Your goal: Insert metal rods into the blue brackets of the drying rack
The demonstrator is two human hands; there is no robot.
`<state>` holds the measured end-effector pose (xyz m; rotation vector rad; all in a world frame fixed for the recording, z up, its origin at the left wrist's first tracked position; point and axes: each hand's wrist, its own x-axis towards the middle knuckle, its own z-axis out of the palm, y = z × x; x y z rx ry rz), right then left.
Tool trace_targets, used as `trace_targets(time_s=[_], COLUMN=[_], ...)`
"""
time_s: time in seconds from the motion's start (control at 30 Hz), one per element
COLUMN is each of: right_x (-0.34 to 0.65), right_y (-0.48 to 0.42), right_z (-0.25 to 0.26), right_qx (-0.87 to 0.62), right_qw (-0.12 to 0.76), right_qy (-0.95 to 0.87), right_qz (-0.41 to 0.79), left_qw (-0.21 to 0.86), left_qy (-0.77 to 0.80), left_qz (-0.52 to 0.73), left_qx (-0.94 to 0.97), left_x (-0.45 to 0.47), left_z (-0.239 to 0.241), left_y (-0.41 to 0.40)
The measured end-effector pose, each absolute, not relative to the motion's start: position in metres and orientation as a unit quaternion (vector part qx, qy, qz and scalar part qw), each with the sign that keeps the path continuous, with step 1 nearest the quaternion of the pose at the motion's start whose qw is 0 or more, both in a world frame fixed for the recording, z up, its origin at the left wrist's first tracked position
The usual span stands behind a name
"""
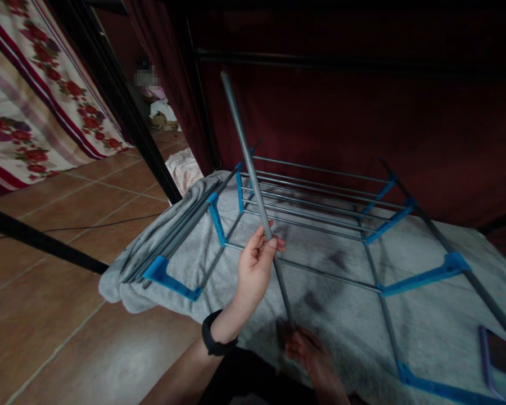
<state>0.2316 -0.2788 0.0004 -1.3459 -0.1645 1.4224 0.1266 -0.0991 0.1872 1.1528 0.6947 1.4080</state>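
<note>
A long grey metal tube [244, 135] stands tilted in front of me, its upper end pointing up and away. The fingers of my left hand [255, 261], with a black band on the wrist, pinch it below the middle. Around its lower end curl the fingers of my right hand [306, 346], dim and slightly blurred. Behind the tube lies a partly assembled rack [320, 199] of thin grey bars and uprights. Blue plastic brackets [421, 274] join its parts. To the left, several loose grey tubes [172, 236] lie side by side, near another blue bracket [168, 278].
A grey blanket [333, 332] covers the surface under the rack. At the right edge lies a phone [504, 360]. Black metal posts [126, 107] and a dark red curtain [341, 124] border the surface. Brown floor tiles [67, 270] and a flowered cloth [37, 95] are at left.
</note>
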Motion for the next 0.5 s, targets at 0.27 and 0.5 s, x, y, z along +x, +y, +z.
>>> trace_targets(time_s=[0.27, 0.5], right_x=[0.207, 0.185], right_y=[-0.273, -0.259], right_z=[0.015, 0.031], right_qx=[-0.510, -0.454], right_qw=[0.535, 0.527], right_qy=[-0.103, -0.125], right_qz=[0.665, 0.707], left_qw=[0.605, 0.644], left_qy=[0.307, 0.305], left_qz=[0.541, 0.488], left_qx=[0.497, 0.504], left_x=[0.135, 0.144], left_z=[0.174, 0.158], left_y=[-0.119, -0.134])
